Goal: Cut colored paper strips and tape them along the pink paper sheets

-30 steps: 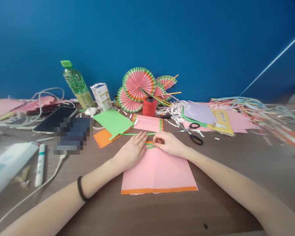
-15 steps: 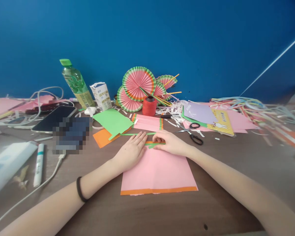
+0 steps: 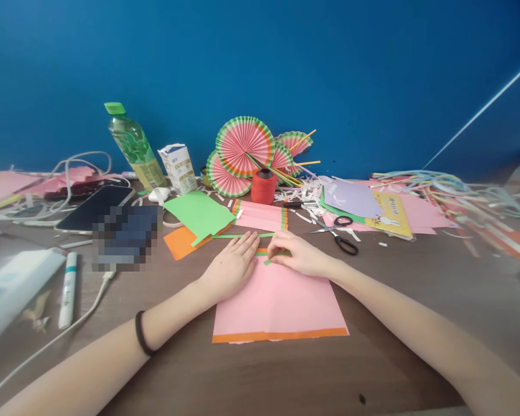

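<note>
A pink sheet of paper [image 3: 281, 300] lies on the table, with an orange strip [image 3: 286, 335] along its near edge and orange and green bands at its far edge. My left hand [image 3: 233, 267] rests flat on the sheet's far left part, fingers stretched out. My right hand [image 3: 297, 254] pinches a green paper strip [image 3: 267, 262] over the far edge; only its short end shows below the fingertips. Beyond both hands lies another thin green strip [image 3: 229, 236], partly hidden by them.
Green paper [image 3: 199, 212] over orange paper [image 3: 177, 242] lies left, near a pleated pink sheet [image 3: 260, 216]. Behind stand a red thread spool [image 3: 263, 188], paper fans [image 3: 245, 144], a carton [image 3: 178, 169] and a bottle [image 3: 134, 147]. Scissors [image 3: 340, 234] lie right; phones and a marker [image 3: 68, 289] left.
My right fingers have shifted slightly, and the green strip's end now hangs a little lower and more upright below them. My left hand stays in place.
</note>
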Motion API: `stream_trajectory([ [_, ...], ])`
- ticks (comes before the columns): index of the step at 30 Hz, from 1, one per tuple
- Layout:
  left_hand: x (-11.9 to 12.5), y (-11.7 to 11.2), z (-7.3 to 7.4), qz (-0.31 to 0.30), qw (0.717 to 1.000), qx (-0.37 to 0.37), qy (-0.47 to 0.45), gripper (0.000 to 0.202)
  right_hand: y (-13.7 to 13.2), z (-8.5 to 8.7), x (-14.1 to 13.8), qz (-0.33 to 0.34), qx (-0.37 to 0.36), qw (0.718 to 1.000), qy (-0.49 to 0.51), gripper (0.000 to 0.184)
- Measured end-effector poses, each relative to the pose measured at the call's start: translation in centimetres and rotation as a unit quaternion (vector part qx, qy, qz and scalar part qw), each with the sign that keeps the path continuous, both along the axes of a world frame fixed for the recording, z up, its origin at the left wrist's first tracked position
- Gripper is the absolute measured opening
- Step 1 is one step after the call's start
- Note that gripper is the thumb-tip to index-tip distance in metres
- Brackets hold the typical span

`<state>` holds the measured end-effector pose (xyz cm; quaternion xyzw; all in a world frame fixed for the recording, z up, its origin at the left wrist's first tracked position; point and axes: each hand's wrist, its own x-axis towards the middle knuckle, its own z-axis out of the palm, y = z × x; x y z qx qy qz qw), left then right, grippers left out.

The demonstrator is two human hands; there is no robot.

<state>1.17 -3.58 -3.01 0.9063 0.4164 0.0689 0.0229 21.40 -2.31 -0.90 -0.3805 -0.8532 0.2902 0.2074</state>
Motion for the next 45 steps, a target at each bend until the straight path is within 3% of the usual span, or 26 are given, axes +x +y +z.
stream_trajectory([
  [13, 0.1, 0.0, -0.2, 0.010, 1.000, 0.006, -0.010, 0.050, -0.2, -0.4, -0.3, 0.032, 0.018, 0.999, 0.020, 0.014],
  [23, 0.0, 0.0, -0.3, 0.005, 1.000, 0.012, -0.007, 0.049, -0.4, -0.5, -0.7, 0.018, 0.013, 1.000, 0.020, 0.007],
  [32, 0.0, 0.0, 0.3, -0.028, 0.999, 0.016, 0.036, 0.048, 2.8, 1.6, 3.4, -0.056, -0.023, 0.998, -0.005, 0.010],
  [37, 0.1, -0.3, 0.8, -0.054, 0.998, -0.005, 0.041, 0.055, 3.9, 1.5, 5.1, -0.078, -0.056, 0.994, -0.047, 0.013],
  [45, 0.0, -0.2, 1.0, -0.063, 0.997, -0.048, 0.018, 0.063, 4.0, 0.9, 5.4, -0.079, -0.051, 0.993, -0.072, 0.012],
])
